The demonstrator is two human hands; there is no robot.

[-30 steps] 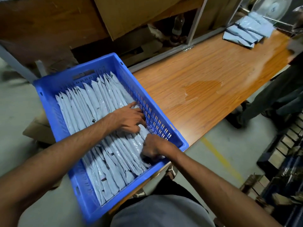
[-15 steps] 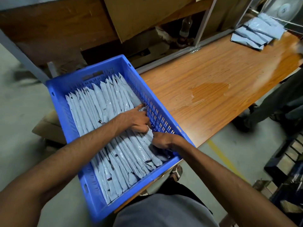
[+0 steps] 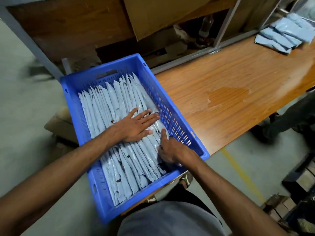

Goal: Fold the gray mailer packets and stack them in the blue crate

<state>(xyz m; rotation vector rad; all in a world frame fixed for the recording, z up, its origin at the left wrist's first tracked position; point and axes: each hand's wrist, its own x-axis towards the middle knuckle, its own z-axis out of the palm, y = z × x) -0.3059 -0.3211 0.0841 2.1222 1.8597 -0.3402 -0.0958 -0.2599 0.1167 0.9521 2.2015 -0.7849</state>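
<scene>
Currently tucking the newest packet into the row at the crate's right side. Left hand point(image 3: 134, 126) lies flat, fingers straight and spread, pressing the packets point(image 3: 109, 116) down beside the right wall. Right hand point(image 3: 172, 150) sits just nearer the body, fingers curled down among the last packets with the thumb stretched forward along one; whether it actually pinches a packet I cannot tell.

To do this well, as I judge it: hold the row with the flat palm so the slick folds don't spring open, and slide the new packet edge-on into the gap by the wall, not on top.

Crate point(image 3: 81, 142) (blue, slotted walls) overhangs the near-left corner of the tabletop point(image 3: 238, 86). Inside, folded packets stand on edge in close rows running front to back, filling nearly the whole floor; little room seems left.

Unfolded mailers point(image 3: 283, 36) lie in a loose pile at the tabletop's far right end, well apart from the crate, so work remains.
</scene>
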